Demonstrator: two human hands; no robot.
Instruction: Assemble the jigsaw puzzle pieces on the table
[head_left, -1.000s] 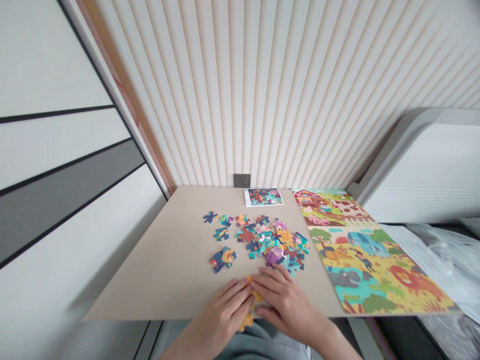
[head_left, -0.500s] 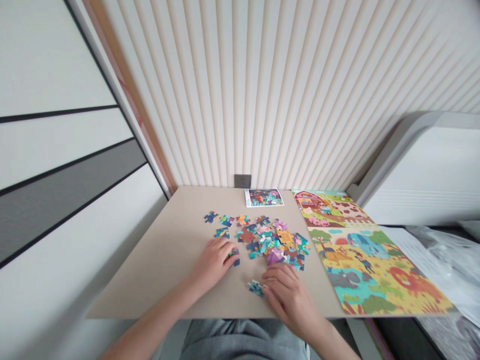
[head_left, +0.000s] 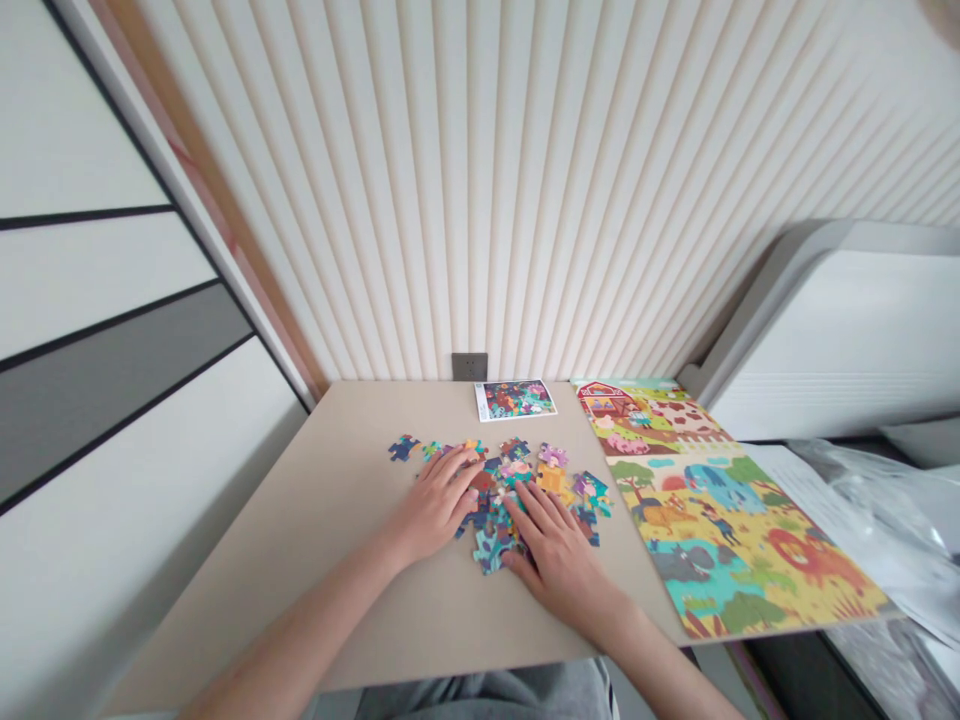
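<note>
A pile of colourful loose puzzle pieces (head_left: 559,480) lies in the middle of the beige table (head_left: 337,540). My left hand (head_left: 435,505) rests flat on the pile's left side, fingers stretched out over the pieces. Beside it, my right hand (head_left: 551,550) lies flat on the pile's near side, fingers spread, touching a teal piece (head_left: 486,548). Neither hand lifts a piece. A single blue piece (head_left: 403,447) sits apart at the left.
A small reference picture card (head_left: 516,398) lies by the wall socket (head_left: 469,366). A large finished animal puzzle (head_left: 720,510) covers the table's right side. A white unit (head_left: 847,340) and a clear plastic bag (head_left: 885,510) stand to the right. Ribbed wall behind.
Both hands have moved forward from the table's near edge onto the pile of pieces. The left hand went from a separate piece at the left into the pile. The view shifted slightly.
</note>
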